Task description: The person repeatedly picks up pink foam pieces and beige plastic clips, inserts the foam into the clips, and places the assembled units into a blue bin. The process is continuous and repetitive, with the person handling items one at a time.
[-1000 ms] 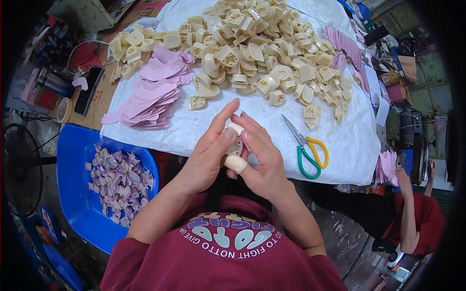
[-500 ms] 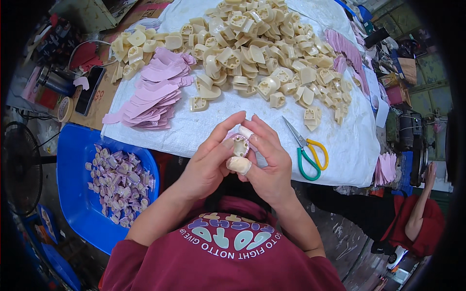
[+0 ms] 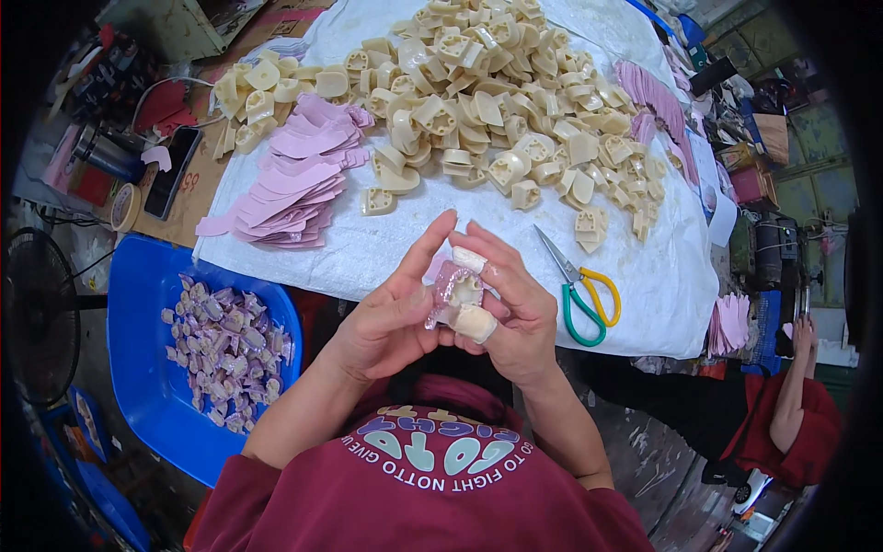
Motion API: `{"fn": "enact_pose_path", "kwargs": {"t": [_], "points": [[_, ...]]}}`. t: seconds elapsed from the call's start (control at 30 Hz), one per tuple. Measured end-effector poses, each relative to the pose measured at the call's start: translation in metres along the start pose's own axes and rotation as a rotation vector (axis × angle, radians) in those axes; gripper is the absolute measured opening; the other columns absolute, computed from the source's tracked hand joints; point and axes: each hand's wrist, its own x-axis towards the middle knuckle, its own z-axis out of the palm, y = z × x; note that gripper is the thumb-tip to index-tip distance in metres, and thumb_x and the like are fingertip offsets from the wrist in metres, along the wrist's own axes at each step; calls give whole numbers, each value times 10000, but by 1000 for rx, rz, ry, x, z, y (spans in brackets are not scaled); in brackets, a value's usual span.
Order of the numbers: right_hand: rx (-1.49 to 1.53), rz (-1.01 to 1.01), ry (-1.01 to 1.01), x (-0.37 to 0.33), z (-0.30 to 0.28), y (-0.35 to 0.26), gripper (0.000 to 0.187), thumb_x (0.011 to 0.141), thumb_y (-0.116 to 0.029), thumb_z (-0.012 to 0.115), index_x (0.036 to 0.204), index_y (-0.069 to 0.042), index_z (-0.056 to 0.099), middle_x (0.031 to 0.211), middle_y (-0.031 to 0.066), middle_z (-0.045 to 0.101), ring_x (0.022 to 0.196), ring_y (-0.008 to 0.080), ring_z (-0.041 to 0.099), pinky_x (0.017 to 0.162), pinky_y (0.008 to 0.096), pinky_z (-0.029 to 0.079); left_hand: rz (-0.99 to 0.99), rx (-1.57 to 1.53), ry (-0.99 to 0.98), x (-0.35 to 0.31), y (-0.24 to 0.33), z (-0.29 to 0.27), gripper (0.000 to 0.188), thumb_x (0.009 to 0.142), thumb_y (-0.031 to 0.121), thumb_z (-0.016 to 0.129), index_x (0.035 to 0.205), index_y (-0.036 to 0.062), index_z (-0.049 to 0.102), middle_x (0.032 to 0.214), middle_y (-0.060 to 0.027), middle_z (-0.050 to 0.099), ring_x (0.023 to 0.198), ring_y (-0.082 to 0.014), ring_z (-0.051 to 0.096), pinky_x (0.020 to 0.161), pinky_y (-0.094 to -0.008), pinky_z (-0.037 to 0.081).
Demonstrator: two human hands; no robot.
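Workpiece [image 3: 464, 294], cream with a pink covering [image 3: 441, 291] on its left side, was held up at the near edge of the white cloth [image 3: 644, 308]. Right hand [image 3: 520, 322] pinched it between taped thumb and taped index. Left hand [image 3: 386, 317] was at the pink side, index stretched out; couldn't tell whether its other fingers gripped. Cream pile [image 3: 487, 106] and pink cutouts [image 3: 292, 189] lay beyond on the cloth, scissors [image 3: 572, 274] to the right. Blue tub [image 3: 138, 368] at left held pink-and-cream pieces [image 3: 228, 345]
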Motion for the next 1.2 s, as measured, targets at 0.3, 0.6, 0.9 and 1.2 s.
{"fn": "enact_pose_path", "kwargs": {"t": [0.3, 0.6, 0.9, 1.2], "points": [[608, 317, -12, 0, 11, -5, 489, 834, -102, 710, 1277, 10, 536, 1317, 175, 550, 930, 87, 617, 634, 160, 453, 118, 153, 50, -2, -4, -5, 1029, 804, 86, 743, 1535, 174, 24, 897, -21, 599, 732, -87, 560, 673, -223, 449], [569, 407, 44, 5, 16, -11, 330, 884, -78, 624, 1205, -6, 596, 1133, 51, 664, 591, -28, 467, 455, 139, 329, 146, 172, 62, -2, -5, -5, 1056, 807, 109, 751, 1534, 190, -9, 933, -24, 595, 733, -80, 557, 671, -216, 445], [487, 496, 45, 8, 16, -11, 227, 936, -147, 579, 1119, -30, 645, 1086, 56, 672, 564, 9, 477, 479, 154, 366, 99, 184, 47, -4, -2, -14, 1051, 821, 82, 727, 1533, 214, -34, 996, -33, 591, 773, -85, 564, 713, -238, 447], [582, 748, 35, 0, -29, 13, 248, 928, -190, 590, 1049, 20, 644, 996, 121, 669, 870, 191, 677, 717, 320, 592, 422, 1784, -238, 9, 26, -3, 895, 702, -37, 704, 1469, 71, 254, 1198, -189, 531, 1036, -337, 587, 837, -397, 506]]}}
